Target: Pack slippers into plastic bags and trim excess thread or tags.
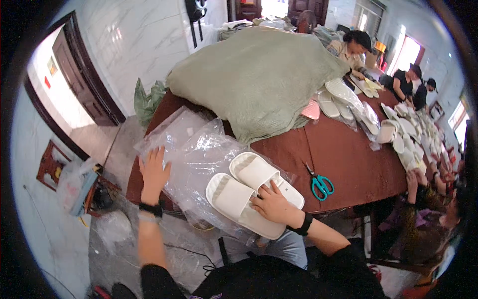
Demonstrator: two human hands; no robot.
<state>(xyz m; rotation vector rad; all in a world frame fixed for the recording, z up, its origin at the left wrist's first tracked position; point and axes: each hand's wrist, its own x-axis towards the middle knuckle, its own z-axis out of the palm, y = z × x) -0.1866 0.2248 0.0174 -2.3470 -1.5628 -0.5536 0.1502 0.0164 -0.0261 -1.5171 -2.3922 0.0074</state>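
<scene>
Table (348, 164) in red-brown cloth (279, 149) spans the view, a bulging grey-green sack (264, 74) across its far part. Toward its near left edge lie overlapping clear plastic bags (186, 144); they look thin, limp and slippery, apt to cling together, so a pinch at one corner should serve better than a broad grip. On them rests a pair of white open-toed slippers (226, 197), side by side, soles down, heels toward the lower right and seemingly past the table edge. They look light and hard to break, with soft padded straps and flatter, springier soles. Best hold is probably along the soles' outer sides or under the straps (a hard squeeze there could crease the padding). The right hand (276, 205) lies over both slippers, fingers slightly bent; whether it grips, I cannot tell. The left hand (155, 174) is spread, palm down, at the bags' left side. Teal-handled scissors (317, 180) lie apart, to the right.
</scene>
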